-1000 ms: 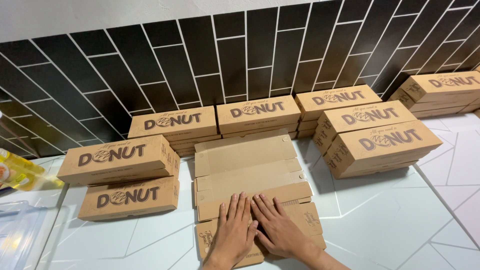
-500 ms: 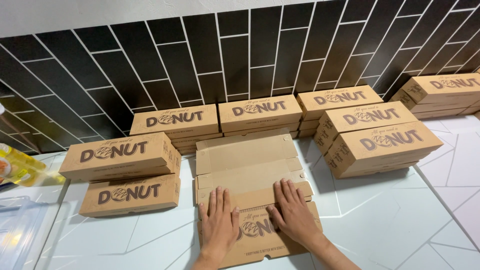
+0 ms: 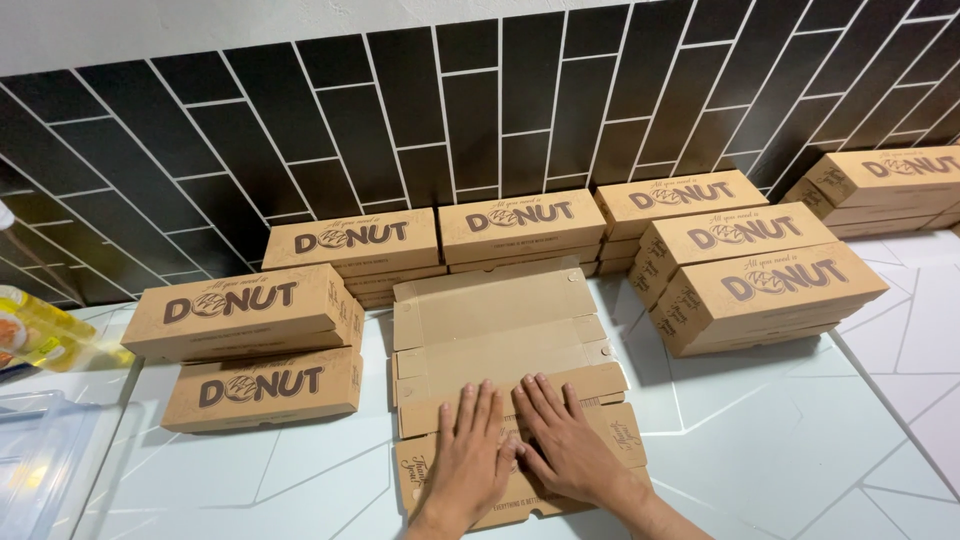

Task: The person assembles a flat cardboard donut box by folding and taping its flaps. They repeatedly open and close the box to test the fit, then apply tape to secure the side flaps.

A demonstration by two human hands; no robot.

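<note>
An unfolded flat cardboard box blank (image 3: 505,350) lies on the white patterned counter (image 3: 760,440), its long axis running from the person straight away toward the black tiled wall (image 3: 480,100). Its far edge stops just short of the middle folded box (image 3: 522,228) in the back row; its near edge sits close to the counter's front, under the wrists. The left hand (image 3: 472,458) and right hand (image 3: 565,447) both lie palm-down on the near panels of the blank, fingers stretched out flat and spread, gripping nothing, pointing toward the wall. The two hands sit side by side, almost touching.

Left of the blank, two folded boxes (image 3: 262,388) lie with their long sides across the view, the nearer one just beside the blank's left edge. Right of it, a stack of boxes (image 3: 770,295) stands near, angled slightly. Bare counter opens to the front right and front left. At the far left edge are a yellow bottle (image 3: 45,335) and a clear plastic container (image 3: 40,460).
</note>
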